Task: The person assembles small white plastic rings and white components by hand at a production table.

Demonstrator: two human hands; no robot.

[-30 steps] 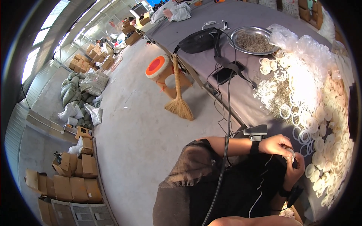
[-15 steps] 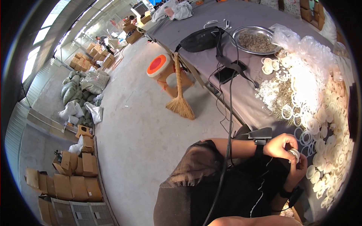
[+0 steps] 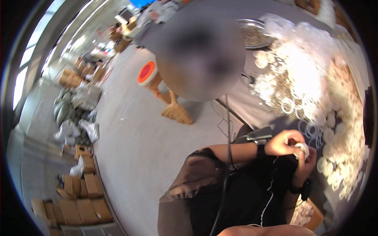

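Note:
Over the near edge of the grey-covered table my two hands meet around a small white round plastic part (image 3: pixel 302 150). My left hand (image 3: pixel 284 142) pinches it between thumb and fingers. My right hand (image 3: pixel 307 162) closes on it from the lower right, with some fingertips hidden behind it. Each wrist wears a dark band, and the left one carries a flat device (image 3: pixel 260 134). Just beyond my hands lie loose clear rings (image 3: pixel 311 129). A broad heap of white round plastic parts (image 3: pixel 342 137) spreads to the right.
A metal bowl (image 3: pixel 269 42) of small brownish pieces stands farther back beside clear plastic bags (image 3: pixel 299 33). A cardboard box (image 3: pixel 315 215) with pale parts sits below my right arm. An orange-topped stool (image 3: pixel 147 73), straw broom (image 3: pixel 177 113) and cartons (image 3: pixel 73 212) stand left. A blurred disc covers part of the table.
The whole view has shifted, so the scene sits farther left. My hands remain together on the white part, which appears turned to show more of its face. A blurred disc now covers the table's far left.

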